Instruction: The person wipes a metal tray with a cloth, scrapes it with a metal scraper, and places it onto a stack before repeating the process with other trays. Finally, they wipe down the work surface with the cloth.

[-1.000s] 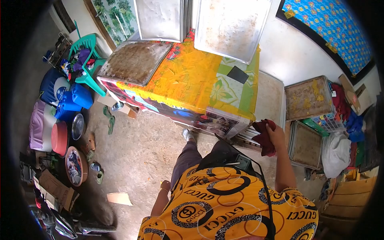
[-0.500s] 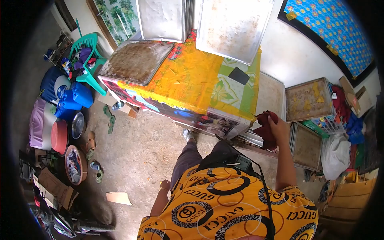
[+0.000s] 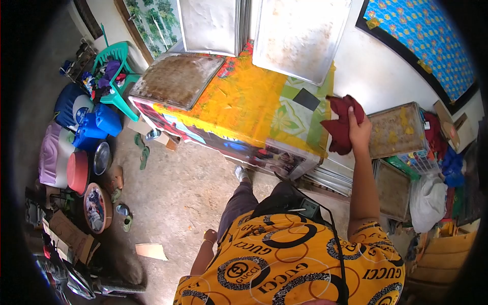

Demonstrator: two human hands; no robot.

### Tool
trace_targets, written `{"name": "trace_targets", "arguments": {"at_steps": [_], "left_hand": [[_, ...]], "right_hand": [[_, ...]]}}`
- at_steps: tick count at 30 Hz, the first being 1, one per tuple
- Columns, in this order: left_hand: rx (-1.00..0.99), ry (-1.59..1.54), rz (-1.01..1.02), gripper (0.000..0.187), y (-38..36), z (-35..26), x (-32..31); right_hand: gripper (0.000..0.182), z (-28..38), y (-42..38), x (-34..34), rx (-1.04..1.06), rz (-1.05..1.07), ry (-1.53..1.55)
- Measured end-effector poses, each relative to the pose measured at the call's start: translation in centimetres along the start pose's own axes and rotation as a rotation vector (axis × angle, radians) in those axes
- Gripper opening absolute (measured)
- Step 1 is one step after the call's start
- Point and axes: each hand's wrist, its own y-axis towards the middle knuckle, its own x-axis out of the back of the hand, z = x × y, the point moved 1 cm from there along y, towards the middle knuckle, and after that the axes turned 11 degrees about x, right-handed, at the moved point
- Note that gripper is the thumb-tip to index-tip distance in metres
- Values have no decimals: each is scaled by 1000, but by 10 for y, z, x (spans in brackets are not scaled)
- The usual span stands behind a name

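Observation:
My right hand (image 3: 359,128) is closed on a dark red cloth (image 3: 341,129), held up past the right end of the table (image 3: 244,112). The cloth hangs crumpled from the fingers. Low beside my left leg is my left hand (image 3: 210,236), small in view; its fingers are too unclear to read. The table has a yellow and green cover, with a dark flat square (image 3: 307,99) near its right end. A stained metal tray (image 3: 178,79) lies on the table's left part, and a pale tray (image 3: 300,38) stands upright at the back.
To the left are a green chair (image 3: 116,76), blue containers (image 3: 96,127), basins (image 3: 97,207) and slippers on the floor (image 3: 173,213). On the right, a stained tray (image 3: 399,131) rests over a crate near a white sack (image 3: 428,203). Cardboard (image 3: 151,251) lies on the floor.
My right hand has risen and moved slightly right, lifting the red cloth, which now spreads out more. The view has shifted slightly. My left hand stays low at my side.

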Motion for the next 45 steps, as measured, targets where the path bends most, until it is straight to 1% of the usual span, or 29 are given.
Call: {"name": "trace_targets", "arguments": {"at_steps": [2,3,5,6,7,8,9,10,11,12,13,15,16,19,22,25,28,33,45], "left_hand": [[22,-17,15,29,-1,1,2],[30,-27,21,29,-2,0,3],[6,51,58,30,-2,-2,3],[-5,91,77,30,-2,-3,4],[-15,133,97,31,-2,-3,5],[-27,75,0,32,-9,-2,3],[-37,83,6,32,-9,-2,3],[-47,92,13,31,-9,-2,2],[-59,103,22,31,-9,-2,1],[-41,46,51,31,-11,-2,1],[-62,78,58,31,-10,-6,2],[-103,156,76,33,-10,-8,5],[-66,167,114,33,-7,-10,7],[-117,229,109,29,-1,-20,8],[-113,73,129,26,4,-22,7],[-204,4,117,26,6,-26,8],[-161,-76,100,24,8,-31,8],[-180,70,87,24,5,-28,8],[-187,80,81,25,1,-17,8]], "right_hand": [[37,4,6,-13,45,-110,196],[37,2,4,-22,61,-128,218],[38,-3,-1,-39,92,-166,261],[35,0,-10,-46,153,-127,152],[33,-16,-22,-62,253,-115,75],[35,-33,-38,-79,360,-66,-127],[39,-39,-56,-90,272,221,-223],[43,-38,-73,-105,449,419,-424],[42,-45,-81,-103,451,398,-421],[41,-45,-80,-105,402,424,-401],[41,-46,-77,-106,351,448,-381],[38,-46,-79,-105,346,425,-365],[37,-45,-77,-104,351,410,-359],[37,-45,-78,-103,340,393,-366],[37,-46,-78,-104,346,366,-362],[40,-50,-78,-106,314,399,-358],[41,-51,-78,-105,325,402,-373],[41,-49,-77,-105,311,401,-374],[40,-48,-74,-107,355,361,-381]]}}
